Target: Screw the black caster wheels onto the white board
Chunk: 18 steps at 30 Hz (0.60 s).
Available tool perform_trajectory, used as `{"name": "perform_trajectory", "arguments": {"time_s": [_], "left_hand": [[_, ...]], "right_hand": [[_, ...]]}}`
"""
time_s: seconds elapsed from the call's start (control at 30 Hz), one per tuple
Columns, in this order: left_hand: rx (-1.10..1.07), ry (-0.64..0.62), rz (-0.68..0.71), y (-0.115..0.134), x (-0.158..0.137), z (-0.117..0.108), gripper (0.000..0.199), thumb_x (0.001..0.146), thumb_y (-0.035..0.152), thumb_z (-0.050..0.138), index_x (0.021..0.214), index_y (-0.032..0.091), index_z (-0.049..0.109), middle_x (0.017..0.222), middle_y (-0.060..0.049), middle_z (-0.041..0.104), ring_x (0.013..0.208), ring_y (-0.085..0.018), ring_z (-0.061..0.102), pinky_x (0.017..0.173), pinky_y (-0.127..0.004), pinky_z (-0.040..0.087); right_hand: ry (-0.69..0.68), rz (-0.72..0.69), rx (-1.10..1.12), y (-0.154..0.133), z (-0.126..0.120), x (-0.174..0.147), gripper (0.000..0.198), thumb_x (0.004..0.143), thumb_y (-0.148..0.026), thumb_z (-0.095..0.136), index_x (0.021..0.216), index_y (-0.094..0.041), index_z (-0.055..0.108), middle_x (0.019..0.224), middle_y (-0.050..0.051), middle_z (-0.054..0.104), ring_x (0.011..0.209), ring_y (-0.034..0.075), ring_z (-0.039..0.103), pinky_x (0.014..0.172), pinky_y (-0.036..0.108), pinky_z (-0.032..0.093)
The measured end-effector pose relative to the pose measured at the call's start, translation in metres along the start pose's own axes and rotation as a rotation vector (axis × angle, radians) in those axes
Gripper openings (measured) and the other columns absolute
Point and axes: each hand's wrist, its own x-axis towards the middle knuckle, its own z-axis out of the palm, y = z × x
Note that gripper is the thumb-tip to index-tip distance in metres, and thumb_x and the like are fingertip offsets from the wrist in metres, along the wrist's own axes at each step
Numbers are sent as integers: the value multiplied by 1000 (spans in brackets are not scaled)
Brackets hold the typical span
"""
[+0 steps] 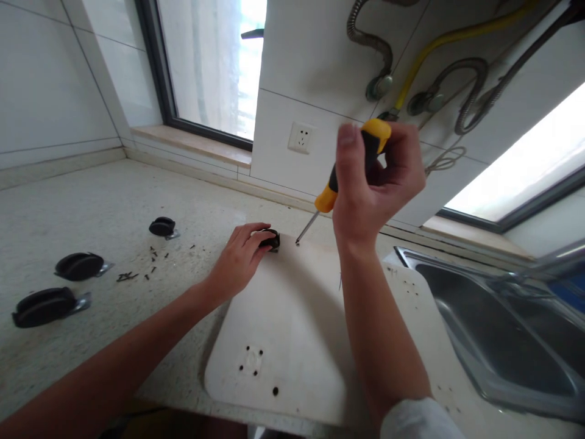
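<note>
My right hand [379,177] is closed around a yellow and black screwdriver [326,198]. The shaft slants down to the left, and its tip is at a small screw [297,244] near the far edge of a white board [292,305]. My left hand [240,259] grips a black caster wheel [270,240] at the board's far left corner, beside the screw. My fingers partly cover the caster. Several screw holes [251,360] show at the board's near left corner.
Three more black casters, one of them here [80,266], lie on the speckled counter [150,341] at the left, near several loose screws [127,277]. A metal sink [493,329] is at the right. Pipes and a yellow hose [457,39] run along the tiled wall, near a socket [301,138].
</note>
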Motion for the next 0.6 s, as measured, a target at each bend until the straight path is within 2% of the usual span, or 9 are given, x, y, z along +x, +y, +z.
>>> {"name": "perform_trajectory", "arguments": {"time_s": [0.1,0.17,0.23,0.4,0.6], "left_hand": [[-13,44,-60,-2,-5,7,33,115,17,54,143,29,67,147,-13,72,136,-29,70,120,-53,59],[-56,15,-82,-3,-6,10,39,115,17,51,150,29,63,149,-12,73,138,-28,71,122,-50,59],[-93,-29,-102,-4,-6,11,39,116,18,47,150,27,63,146,-12,76,137,-28,72,121,-49,59],[-112,-132,-196,-7,-6,13,34,111,20,47,135,26,71,135,-10,81,125,-32,77,113,-51,61],[-94,-178,-218,-6,-4,10,25,108,19,51,123,24,71,123,-12,82,117,-33,78,106,-51,62]], "right_hand": [[-324,9,-2,-12,-3,-11,24,98,-36,88,93,-27,66,89,-3,63,70,13,55,61,31,47],[-535,-1,-56,-12,-4,-17,24,97,-43,89,98,-29,70,96,0,70,77,17,63,64,35,54],[-674,5,-62,-9,-4,-21,23,98,-47,88,101,-30,72,100,2,74,82,19,68,67,37,59],[-811,-12,90,2,3,-30,24,101,-43,88,103,-25,72,104,0,77,92,16,72,82,32,62],[-831,-10,-15,10,6,-37,25,103,-47,85,106,-25,74,107,0,78,96,15,73,90,31,61]]}}
